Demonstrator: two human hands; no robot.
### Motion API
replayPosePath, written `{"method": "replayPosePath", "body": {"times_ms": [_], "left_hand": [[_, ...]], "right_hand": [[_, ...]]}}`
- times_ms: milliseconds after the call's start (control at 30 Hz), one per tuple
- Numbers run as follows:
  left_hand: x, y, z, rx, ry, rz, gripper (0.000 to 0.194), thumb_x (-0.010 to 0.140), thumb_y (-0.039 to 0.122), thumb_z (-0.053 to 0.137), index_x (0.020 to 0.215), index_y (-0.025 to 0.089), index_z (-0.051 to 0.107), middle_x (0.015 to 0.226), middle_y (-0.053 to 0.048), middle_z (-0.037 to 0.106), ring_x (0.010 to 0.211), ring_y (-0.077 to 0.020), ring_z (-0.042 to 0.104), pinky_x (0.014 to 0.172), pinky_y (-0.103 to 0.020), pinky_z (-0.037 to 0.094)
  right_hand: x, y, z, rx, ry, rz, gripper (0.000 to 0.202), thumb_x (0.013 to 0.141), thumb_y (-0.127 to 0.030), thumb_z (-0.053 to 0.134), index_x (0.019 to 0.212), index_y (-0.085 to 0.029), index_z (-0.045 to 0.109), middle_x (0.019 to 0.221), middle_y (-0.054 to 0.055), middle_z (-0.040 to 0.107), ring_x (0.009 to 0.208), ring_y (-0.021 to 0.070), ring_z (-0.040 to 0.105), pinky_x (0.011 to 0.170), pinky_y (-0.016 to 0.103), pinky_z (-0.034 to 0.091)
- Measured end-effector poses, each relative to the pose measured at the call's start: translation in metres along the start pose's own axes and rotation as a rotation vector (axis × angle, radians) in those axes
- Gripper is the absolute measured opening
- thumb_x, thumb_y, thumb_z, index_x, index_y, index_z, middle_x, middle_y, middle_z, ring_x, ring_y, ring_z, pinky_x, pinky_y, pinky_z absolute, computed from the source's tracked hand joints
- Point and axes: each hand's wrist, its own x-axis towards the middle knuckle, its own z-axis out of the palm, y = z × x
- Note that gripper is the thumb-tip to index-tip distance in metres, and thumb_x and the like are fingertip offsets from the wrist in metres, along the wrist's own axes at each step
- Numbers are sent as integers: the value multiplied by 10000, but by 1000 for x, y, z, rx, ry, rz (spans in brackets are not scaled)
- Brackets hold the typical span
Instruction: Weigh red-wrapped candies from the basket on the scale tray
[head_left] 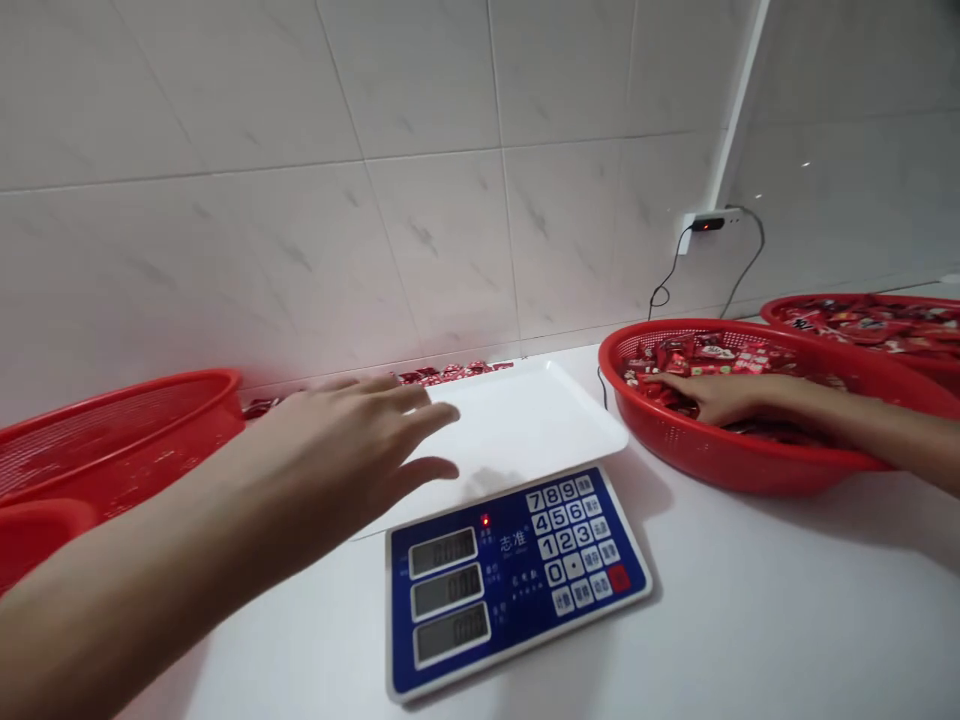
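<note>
My left hand (360, 430) hovers over the white weighing tray (517, 425) of an electronic scale, open, with thumb and fingers apart and nothing in it. Below the tray, the scale's blue keypad panel (517, 580) faces me; its small red light is lit and its three displays seem to show zeros. My right hand (724, 398) reaches into a red plastic basket (735, 470) on the right, among small red-wrapped packets (757, 358). One digit stretches out across the packets; the other fingertips are mostly hidden among them.
Red baskets (127, 400) stand at the left edge. Another red basket (900, 300) of packets is at the far right. More red packets (450, 374) lie behind the tray along the tiled wall (435, 230). A socket (709, 222) with cables sits on the wall.
</note>
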Motion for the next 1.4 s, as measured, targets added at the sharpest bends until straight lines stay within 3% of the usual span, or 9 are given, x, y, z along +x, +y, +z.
{"method": "replayPosePath", "body": {"times_ms": [100, 200, 433, 600, 833, 933, 1100, 1233, 1400], "left_hand": [[32, 9, -3, 30, 30, -39, 446, 840, 607, 555, 1135, 319, 724, 1008, -81, 774, 876, -351, 711, 669, -445, 516], [46, 13, -4, -1, 76, -127, 501, 828, 595, 573, 1225, 311, 687, 1017, -97, 770, 813, -370, 713, 596, -438, 501], [32, 15, -10, -129, 204, -189, 481, 892, 629, 457, 1236, 360, 660, 1082, -43, 769, 845, -325, 725, 679, -421, 532], [22, -1, -2, -168, 269, -207, 487, 870, 663, 451, 1168, 367, 698, 956, -33, 792, 738, -323, 729, 637, -421, 528], [17, -10, -9, -338, 190, -313, 521, 732, 668, 557, 1116, 361, 728, 818, -27, 789, 597, -296, 709, 521, -373, 490], [20, -5, -13, -403, 244, -277, 403, 750, 597, 599, 1051, 372, 744, 838, -9, 793, 656, -280, 724, 558, -353, 494], [38, 8, -4, -656, 482, -337, 272, 862, 472, 581, 941, 271, 746, 854, -34, 789, 755, -234, 732, 663, -317, 524], [51, 7, 13, -919, 196, -234, 244, 894, 413, 584, 941, 218, 723, 920, -54, 792, 845, -224, 737, 728, -306, 541], [52, -10, 19, -789, 68, -293, 243, 873, 367, 545, 837, 201, 719, 790, -42, 773, 701, -209, 701, 614, -295, 501]], "right_hand": [[-1, -6, -6, -61, -133, -11, 889, 671, -137, 671, 1524, -98, 427, 1324, 214, 626, 1101, 378, 664, 875, 434, 530], [-5, -6, -8, -55, -119, -46, 750, 685, -137, 602, 1433, -109, 557, 1320, 181, 637, 1153, 367, 635, 936, 426, 500], [-10, -9, -32, 30, -66, -105, 614, 737, -434, 645, 1261, -114, 672, 1285, 168, 655, 1177, 361, 617, 966, 404, 487], [-2, -25, -51, 137, 197, 42, 519, 757, -370, 629, 1223, -143, 659, 1237, 124, 690, 1136, 314, 644, 938, 356, 497], [7, -30, -41, 318, 489, 97, 408, 718, -405, 701, 1046, -162, 696, 916, 85, 744, 829, 270, 689, 705, 341, 519], [1, -54, -44, 501, 639, 58, 444, 715, -410, 737, 1080, -163, 687, 911, 93, 734, 758, 244, 671, 617, 326, 506], [-6, -146, -27, 982, 356, -290, 419, 709, -350, 816, 1071, -199, 669, 868, 58, 731, 726, 189, 683, 544, 255, 520], [5, -196, 2, 1294, 236, -432, 448, 676, -406, 856, 1005, -210, 624, 796, 9, 704, 643, 138, 657, 505, 217, 513], [27, -188, 15, 1424, 182, -374, 544, 657, -511, 856, 1031, -199, 612, 640, -15, 650, 468, 118, 601, 425, 211, 466]]}}
